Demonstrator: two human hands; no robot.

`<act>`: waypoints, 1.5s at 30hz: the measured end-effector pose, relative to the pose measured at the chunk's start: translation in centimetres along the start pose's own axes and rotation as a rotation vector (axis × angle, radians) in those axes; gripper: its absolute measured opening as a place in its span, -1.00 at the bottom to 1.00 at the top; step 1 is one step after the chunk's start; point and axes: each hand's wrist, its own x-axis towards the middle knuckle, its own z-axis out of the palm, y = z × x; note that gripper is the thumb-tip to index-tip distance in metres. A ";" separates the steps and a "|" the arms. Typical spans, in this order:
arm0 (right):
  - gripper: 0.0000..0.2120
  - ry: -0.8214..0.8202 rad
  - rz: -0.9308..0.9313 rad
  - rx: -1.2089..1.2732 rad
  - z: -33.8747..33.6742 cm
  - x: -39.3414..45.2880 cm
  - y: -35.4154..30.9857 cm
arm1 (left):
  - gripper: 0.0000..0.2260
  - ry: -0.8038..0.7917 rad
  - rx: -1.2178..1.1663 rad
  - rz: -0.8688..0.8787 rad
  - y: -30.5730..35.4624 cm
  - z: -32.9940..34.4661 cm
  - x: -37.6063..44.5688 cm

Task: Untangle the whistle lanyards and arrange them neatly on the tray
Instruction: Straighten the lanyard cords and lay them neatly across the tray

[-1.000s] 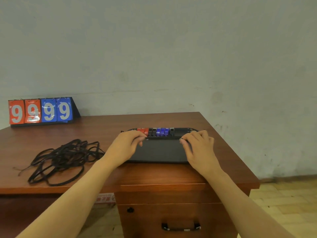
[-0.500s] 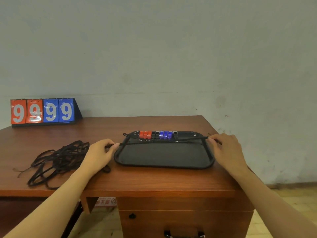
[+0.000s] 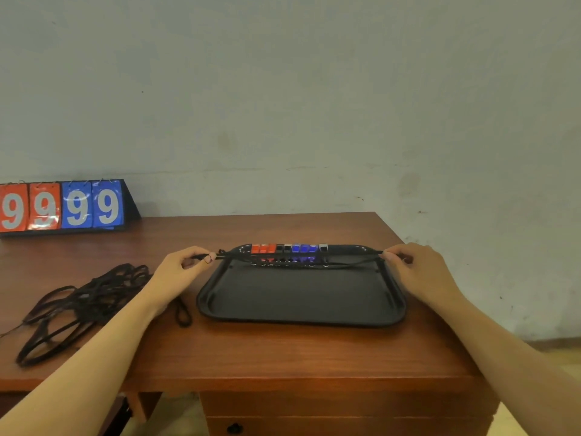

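A black tray (image 3: 301, 300) lies on the wooden desk. Along its far edge stands a row of whistles (image 3: 289, 248), red, black and blue. A black lanyard (image 3: 345, 259) stretches across the tray's far part, just in front of the whistles. My left hand (image 3: 179, 272) pinches its left end beside the tray's left rim. My right hand (image 3: 418, 272) pinches its right end at the tray's right rim. A tangled pile of black lanyards (image 3: 81, 303) lies on the desk to the left, partly behind my left forearm.
A flip scoreboard (image 3: 63, 206) showing 9999 in red and blue stands at the back left of the desk (image 3: 283, 354). A drawer knob (image 3: 234, 428) shows below the front edge. The wall is close behind, floor to the right.
My hands moved apart from the middle of the tray to its two sides, drawing one lanyard out straight across it. In the last half second they rose slightly.
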 end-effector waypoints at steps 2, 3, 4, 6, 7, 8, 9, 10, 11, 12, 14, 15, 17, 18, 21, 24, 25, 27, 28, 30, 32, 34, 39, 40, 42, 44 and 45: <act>-0.84 -0.001 0.010 0.022 0.3 -0.1 0.4 | -0.88 0.002 -0.004 -0.005 -0.4 0.0 0.1; -0.85 -0.004 0.008 0.023 0.4 -0.1 0.5 | -0.88 0.004 -0.004 -0.006 -0.5 0.0 0.1; -0.85 -0.012 0.007 0.019 0.5 0.0 0.4 | -0.87 0.005 -0.007 -0.006 -0.5 0.0 0.0; -0.87 -0.024 0.013 0.017 0.5 0.0 0.3 | -0.84 0.011 -0.013 -0.007 -0.5 0.1 0.0; -0.88 -0.022 0.014 0.023 0.5 -0.1 0.3 | -0.83 0.018 -0.009 -0.011 -0.4 0.1 0.0; -0.88 -0.016 0.015 0.033 0.6 -0.2 0.3 | -0.81 0.024 -0.002 -0.014 -0.3 0.2 -0.1; -0.88 -0.007 0.018 0.044 0.5 -0.2 0.4 | -0.81 0.028 0.007 -0.018 -0.2 0.2 -0.2; -0.89 0.003 0.021 0.053 0.5 -0.3 0.5 | -0.81 0.033 0.016 -0.024 -0.1 0.3 -0.3; -0.89 0.012 0.022 0.058 0.5 -0.3 0.6 | -0.81 0.040 0.025 -0.025 -0.1 0.3 -0.4; -0.89 0.018 0.022 0.063 0.5 -0.4 0.6 | -0.82 0.052 0.035 -0.020 0.0 0.4 -0.5; -0.89 0.011 0.022 0.062 0.5 -0.4 0.7 | -0.85 0.084 0.046 -0.014 0.0 0.5 -0.6; -0.89 0.002 0.018 0.054 0.6 -0.4 0.7 | -0.87 0.098 0.049 -0.018 0.1 0.5 -0.6; -0.86 -0.018 0.014 0.039 0.6 -0.3 0.8 | -0.89 0.112 0.060 -0.022 0.3 0.7 -0.5; -0.85 -0.023 0.013 0.033 0.7 -0.2 0.9 | -0.89 0.113 0.063 -0.019 0.3 0.7 -0.5; -0.83 -0.030 0.010 0.014 0.8 0.0 1.2 | -0.92 0.122 0.071 -0.009 0.2 0.6 -0.4; -0.80 -0.060 0.020 0.005 1.0 0.2 1.4 | -0.93 0.112 0.086 -0.012 0.2 0.6 -0.4; -0.79 -0.069 0.028 0.006 1.1 0.2 1.4 | -0.92 0.098 0.090 -0.015 0.3 0.6 -0.5; -0.83 -0.059 0.052 0.047 1.0 0.1 1.2 | -0.84 0.073 0.105 -0.027 0.2 0.8 -0.5; -0.87 -0.038 0.075 0.085 1.0 0.0 1.1 | -0.79 0.070 0.116 -0.036 0.1 0.9 -0.4; -0.91 0.011 0.121 0.145 0.9 -0.1 1.0 | -0.73 0.072 0.148 -0.057 -0.2 1.0 0.0; -0.90 0.020 0.142 0.147 0.9 0.0 1.0 | -0.74 0.059 0.194 -0.073 -0.5 1.1 0.6; -0.93 0.001 0.141 0.126 1.0 0.1 1.2 | -0.78 0.037 0.188 -0.091 -0.8 1.0 1.3; -0.97 -0.011 0.109 0.109 0.9 0.3 1.7 | -0.86 0.061 0.142 -0.070 -1.2 1.2 2.3; -0.95 -0.013 0.110 0.107 1.0 0.3 1.8 | -0.87 0.062 0.144 -0.069 -1.2 1.3 2.3; -0.92 -0.013 0.110 0.099 1.0 0.4 2.0 | -0.87 0.070 0.151 -0.080 -1.1 1.4 2.2; -0.90 -0.005 0.111 0.091 1.1 0.4 2.0 | -0.82 0.092 0.179 -0.104 -1.2 1.4 2.2; -0.91 0.001 0.112 0.092 1.1 0.4 2.1 | -0.79 0.101 0.205 -0.117 -1.1 1.4 2.2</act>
